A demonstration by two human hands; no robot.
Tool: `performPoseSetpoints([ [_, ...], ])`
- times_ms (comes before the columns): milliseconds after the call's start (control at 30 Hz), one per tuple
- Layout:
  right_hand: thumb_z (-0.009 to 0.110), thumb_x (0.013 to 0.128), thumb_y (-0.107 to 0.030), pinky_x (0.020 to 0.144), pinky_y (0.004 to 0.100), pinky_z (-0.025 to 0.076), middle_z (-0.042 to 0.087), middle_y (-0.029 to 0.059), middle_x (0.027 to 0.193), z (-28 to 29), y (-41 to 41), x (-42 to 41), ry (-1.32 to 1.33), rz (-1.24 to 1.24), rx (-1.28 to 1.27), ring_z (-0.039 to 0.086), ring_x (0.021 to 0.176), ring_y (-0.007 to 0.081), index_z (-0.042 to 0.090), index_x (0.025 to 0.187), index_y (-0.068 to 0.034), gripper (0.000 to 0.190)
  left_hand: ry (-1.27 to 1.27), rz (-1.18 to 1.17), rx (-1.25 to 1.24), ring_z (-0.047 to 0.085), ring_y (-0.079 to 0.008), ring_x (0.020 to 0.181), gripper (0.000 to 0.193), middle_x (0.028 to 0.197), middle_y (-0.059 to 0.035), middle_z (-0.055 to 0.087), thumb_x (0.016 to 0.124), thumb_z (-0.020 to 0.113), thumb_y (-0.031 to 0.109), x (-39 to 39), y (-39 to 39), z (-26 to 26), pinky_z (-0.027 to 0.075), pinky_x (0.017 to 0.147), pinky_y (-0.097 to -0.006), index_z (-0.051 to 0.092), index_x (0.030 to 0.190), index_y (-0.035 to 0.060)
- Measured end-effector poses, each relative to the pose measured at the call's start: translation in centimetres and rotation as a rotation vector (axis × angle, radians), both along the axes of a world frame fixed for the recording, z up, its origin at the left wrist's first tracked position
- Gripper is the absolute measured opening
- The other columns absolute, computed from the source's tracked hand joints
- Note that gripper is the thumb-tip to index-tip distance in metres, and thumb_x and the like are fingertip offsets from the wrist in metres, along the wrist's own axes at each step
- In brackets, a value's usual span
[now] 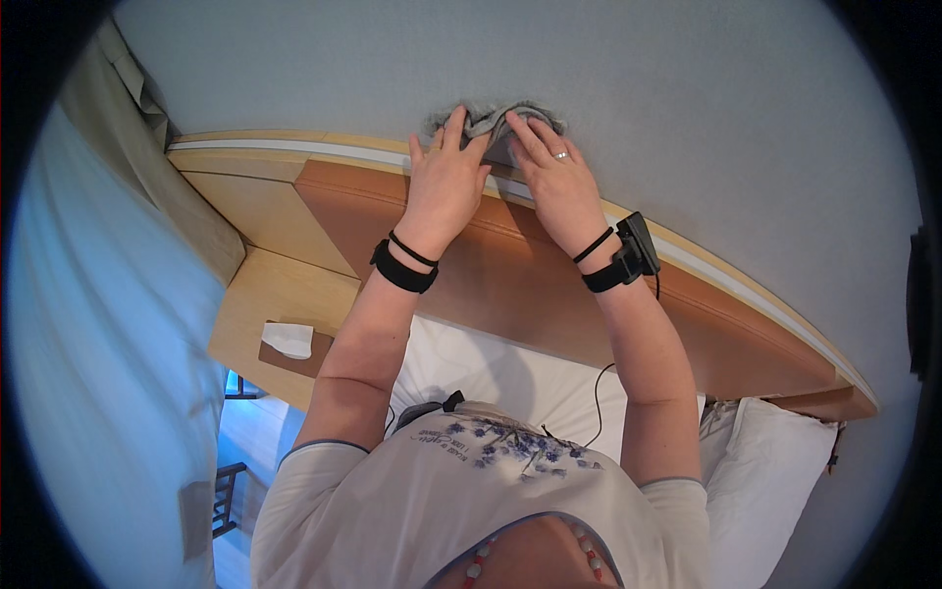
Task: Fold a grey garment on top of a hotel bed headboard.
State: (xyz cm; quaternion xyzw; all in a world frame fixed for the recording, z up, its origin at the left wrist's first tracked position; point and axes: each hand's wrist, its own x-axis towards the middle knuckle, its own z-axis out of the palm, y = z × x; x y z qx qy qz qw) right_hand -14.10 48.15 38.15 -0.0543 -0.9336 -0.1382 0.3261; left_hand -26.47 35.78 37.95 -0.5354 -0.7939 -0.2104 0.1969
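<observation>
A crumpled grey cloth (489, 121) lies against the grey wall (699, 96), just above the top edge of the headboard (471, 228). Spread fingers of my left hand (445, 184) press on its left part. On the right part, my right hand (556, 177) has its fingers over the fabric, with a ring on one finger. Both hands reach over the headboard's pale trim strip (353, 150). Parts of the cloth are hidden under my fingers.
The bed's white sheet (471, 361) lies below the padded brown headboard, with a white pillow (773, 442) at right. A wooden bedside table (283, 276) holds a brown tray (283, 361) and white paper (291, 340). Curtains (118, 294) hang at left. A thin cable (600, 405) hangs near my right arm.
</observation>
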Motion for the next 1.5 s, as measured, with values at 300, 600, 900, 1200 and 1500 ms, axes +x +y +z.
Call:
performPoseSetpoints([
  [300,0.051,0.083,-0.010,0.103,0.0386,0.038,0.040,0.0046,0.144,0.6,-1.9,-0.1,-0.051,0.026,-0.055,0.041,0.128,0.0236,0.062,0.113,0.003,0.034,-0.013,-0.015,-0.001,0.046,-0.0348,0.123,0.035,0.139,-0.0203,0.040,0.088,0.061,0.019,-0.4,-2.1,0.7,0.031,0.101,-0.0639,0.056,0.121,0.0085],
  [600,0.052,0.083,-0.009,0.104,0.0398,0.037,0.040,0.0042,0.145,-1.5,-3.1,-5.1,-0.119,0.036,-0.079,0.040,0.129,0.0229,0.062,0.114,0.003,0.035,-0.028,-0.010,-0.024,0.047,-0.0334,0.122,0.031,0.138,-0.0190,0.041,0.088,0.061,0.019,-6.0,-3.1,-1.6,0.032,0.099,-0.0635,0.058,0.117,0.0080],
  [900,0.052,0.083,-0.008,0.103,0.0390,0.037,0.043,0.0042,0.143,-3.5,-3.4,-9.5,-0.191,0.033,-0.131,0.042,0.128,0.0222,0.062,0.113,0.002,0.033,-0.044,-0.015,-0.050,0.049,-0.0319,0.121,0.028,0.138,-0.0184,0.042,0.088,0.060,0.020,-10.5,-3.6,-4.1,0.031,0.100,-0.0632,0.061,0.113,0.0073],
  [1200,0.052,0.087,-0.012,0.101,0.0379,0.040,0.053,0.0051,0.132,-3.5,-2.2,-8.2,-0.204,0.078,-0.261,0.049,0.121,0.0245,0.066,0.104,0.000,0.025,-0.027,-0.015,-0.113,0.052,-0.0289,0.116,0.019,0.127,-0.0134,0.052,0.088,0.060,0.018,-9.1,-2.5,-3.5,0.031,0.100,-0.0636,0.065,0.101,0.0054],
  [1500,0.049,0.091,-0.011,0.097,0.0376,0.044,0.055,0.0102,0.125,-3.1,1.6,-3.2,-0.064,0.110,-0.466,0.050,0.117,0.0291,0.063,0.103,0.006,0.025,-0.058,-0.027,-0.051,0.049,-0.0307,0.119,0.024,0.128,-0.0137,0.051,0.086,0.061,0.015,-3.1,1.4,-2.0,0.031,0.102,-0.0610,0.060,0.107,0.0045],
])
